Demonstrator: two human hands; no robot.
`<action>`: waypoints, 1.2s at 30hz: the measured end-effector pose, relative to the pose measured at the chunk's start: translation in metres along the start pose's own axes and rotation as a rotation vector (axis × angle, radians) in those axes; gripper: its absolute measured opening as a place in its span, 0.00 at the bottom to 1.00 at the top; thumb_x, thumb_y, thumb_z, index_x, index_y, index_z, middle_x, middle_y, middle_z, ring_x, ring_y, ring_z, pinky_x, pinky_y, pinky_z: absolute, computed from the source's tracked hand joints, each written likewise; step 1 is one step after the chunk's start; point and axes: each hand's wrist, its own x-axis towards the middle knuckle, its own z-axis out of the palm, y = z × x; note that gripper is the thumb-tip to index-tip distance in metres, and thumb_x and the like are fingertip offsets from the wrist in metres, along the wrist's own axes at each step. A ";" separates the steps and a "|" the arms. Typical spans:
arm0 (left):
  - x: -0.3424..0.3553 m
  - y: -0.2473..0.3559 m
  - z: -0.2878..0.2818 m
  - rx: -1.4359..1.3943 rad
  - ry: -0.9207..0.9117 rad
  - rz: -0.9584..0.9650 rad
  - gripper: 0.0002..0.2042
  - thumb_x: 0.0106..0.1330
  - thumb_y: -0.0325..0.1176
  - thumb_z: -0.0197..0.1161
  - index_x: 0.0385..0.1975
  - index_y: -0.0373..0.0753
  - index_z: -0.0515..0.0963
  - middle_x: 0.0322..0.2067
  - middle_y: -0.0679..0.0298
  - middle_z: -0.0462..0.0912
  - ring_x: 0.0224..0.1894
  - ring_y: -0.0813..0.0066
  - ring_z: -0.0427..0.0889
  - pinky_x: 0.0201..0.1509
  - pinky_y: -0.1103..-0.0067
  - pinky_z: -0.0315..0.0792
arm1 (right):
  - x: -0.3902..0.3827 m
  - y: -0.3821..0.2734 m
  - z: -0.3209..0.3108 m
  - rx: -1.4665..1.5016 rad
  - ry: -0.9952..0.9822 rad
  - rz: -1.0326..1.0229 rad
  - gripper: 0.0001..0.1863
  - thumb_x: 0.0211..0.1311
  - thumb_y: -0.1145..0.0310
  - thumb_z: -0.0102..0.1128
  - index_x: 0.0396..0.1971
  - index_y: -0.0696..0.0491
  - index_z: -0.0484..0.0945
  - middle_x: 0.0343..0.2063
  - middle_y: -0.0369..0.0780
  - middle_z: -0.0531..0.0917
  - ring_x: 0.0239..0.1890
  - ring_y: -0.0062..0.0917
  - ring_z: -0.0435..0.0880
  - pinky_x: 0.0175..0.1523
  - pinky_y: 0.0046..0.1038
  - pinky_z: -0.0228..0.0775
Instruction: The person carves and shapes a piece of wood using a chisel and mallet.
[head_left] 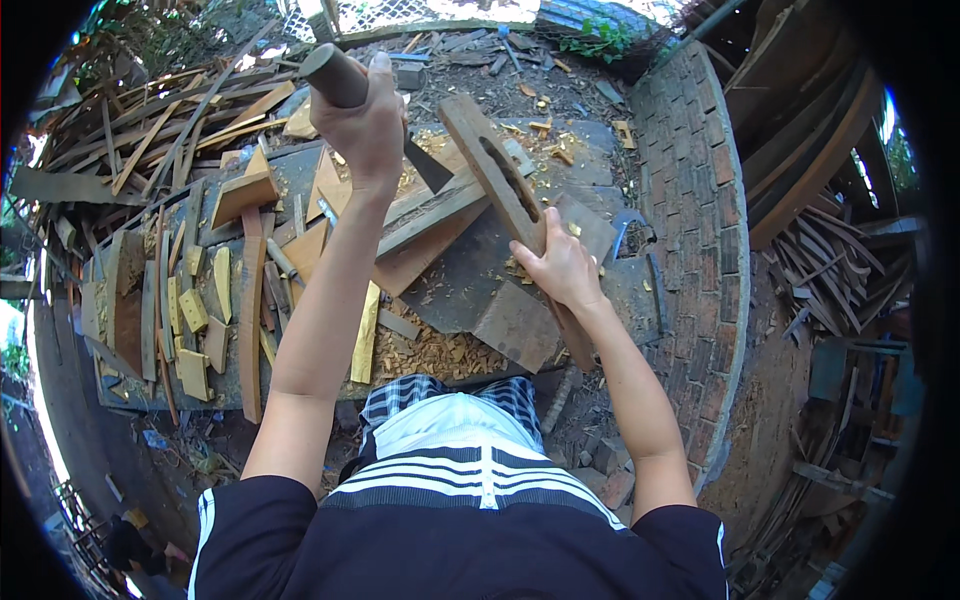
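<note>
1. The wooden bar (508, 205) is slanted in front of the person, over the table; a long slot is cut into its upper part. I cannot tell whether its ends rest on anything.
2. It looks stiff, fairly heavy and hard to break, with a dry surface that should grip well; the wood beside the slot is probably its weakest part.
3. The right hand (568, 262) has its fingers and thumb closed around the bar below the slot, a sound place to hold it, clear of the opening.
4. The left hand (362, 130) is clenched on the thick round handle (335, 75) of a bladed tool; its dark blade (430, 167) looks heavy and stiff, so the handle is the safer hold.
5. The table (440, 295) is dark and cluttered, with wood chips (440, 355) and yellow wood pieces (222, 285).
6. Around it are a brick wall (690, 230) on the right and piled wood strips (190, 130) at far left.
</note>
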 end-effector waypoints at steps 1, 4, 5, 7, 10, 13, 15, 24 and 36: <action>0.000 -0.004 0.000 -0.012 -0.013 0.013 0.11 0.62 0.20 0.62 0.26 0.39 0.65 0.15 0.69 0.67 0.11 0.82 0.67 0.14 0.82 0.64 | 0.000 -0.001 0.000 0.002 0.006 0.003 0.35 0.55 0.48 0.62 0.55 0.56 0.62 0.34 0.59 0.83 0.42 0.55 0.83 0.48 0.49 0.74; -0.003 -0.011 0.004 0.003 -0.027 -0.012 0.11 0.62 0.20 0.62 0.27 0.39 0.65 0.15 0.69 0.67 0.11 0.82 0.67 0.14 0.82 0.65 | 0.000 -0.003 -0.004 -0.004 -0.025 0.017 0.36 0.55 0.48 0.61 0.56 0.57 0.62 0.35 0.59 0.83 0.42 0.55 0.83 0.48 0.49 0.74; -0.003 -0.013 0.005 0.000 -0.032 -0.015 0.11 0.62 0.20 0.62 0.27 0.39 0.65 0.15 0.69 0.67 0.11 0.82 0.67 0.14 0.82 0.65 | 0.000 -0.003 -0.004 -0.019 -0.036 0.029 0.37 0.55 0.47 0.61 0.57 0.57 0.62 0.34 0.59 0.83 0.42 0.55 0.83 0.48 0.49 0.74; -0.003 -0.014 0.003 -0.022 -0.034 -0.036 0.11 0.62 0.20 0.63 0.28 0.39 0.65 0.16 0.68 0.68 0.11 0.82 0.67 0.14 0.82 0.65 | 0.000 -0.002 -0.003 -0.029 -0.055 0.036 0.38 0.55 0.47 0.61 0.57 0.57 0.61 0.34 0.59 0.83 0.42 0.54 0.83 0.48 0.48 0.74; -0.001 -0.016 0.005 0.014 -0.026 0.002 0.11 0.63 0.20 0.63 0.28 0.39 0.65 0.16 0.68 0.68 0.11 0.83 0.67 0.14 0.83 0.65 | 0.000 0.000 -0.001 -0.005 -0.028 0.010 0.38 0.55 0.47 0.61 0.58 0.57 0.61 0.35 0.59 0.83 0.42 0.54 0.83 0.48 0.48 0.74; -0.005 -0.017 0.009 0.048 -0.048 0.033 0.12 0.63 0.22 0.64 0.28 0.39 0.65 0.16 0.69 0.69 0.11 0.83 0.68 0.13 0.85 0.64 | 0.001 0.001 -0.001 -0.013 -0.030 0.003 0.39 0.55 0.47 0.61 0.59 0.58 0.61 0.34 0.58 0.83 0.42 0.54 0.83 0.48 0.48 0.74; -0.009 -0.017 0.012 0.083 -0.077 0.062 0.12 0.62 0.22 0.64 0.28 0.39 0.65 0.16 0.69 0.69 0.11 0.83 0.68 0.13 0.85 0.64 | 0.001 0.004 -0.002 0.035 -0.048 0.013 0.38 0.55 0.47 0.61 0.58 0.58 0.62 0.37 0.59 0.83 0.44 0.54 0.82 0.49 0.48 0.74; -0.025 -0.025 0.010 0.305 -0.163 0.125 0.13 0.58 0.31 0.68 0.39 0.36 0.73 0.26 0.64 0.79 0.26 0.76 0.78 0.33 0.78 0.74 | -0.010 -0.043 -0.104 0.705 0.023 -0.214 0.36 0.57 0.47 0.62 0.55 0.62 0.68 0.38 0.46 0.80 0.40 0.28 0.81 0.43 0.30 0.75; -0.027 -0.029 0.019 0.196 -0.186 0.300 0.13 0.57 0.27 0.67 0.40 0.36 0.74 0.25 0.63 0.81 0.27 0.74 0.81 0.34 0.77 0.74 | -0.040 -0.109 -0.192 0.132 0.142 -0.499 0.28 0.55 0.52 0.63 0.48 0.58 0.70 0.31 0.47 0.81 0.34 0.31 0.82 0.40 0.28 0.73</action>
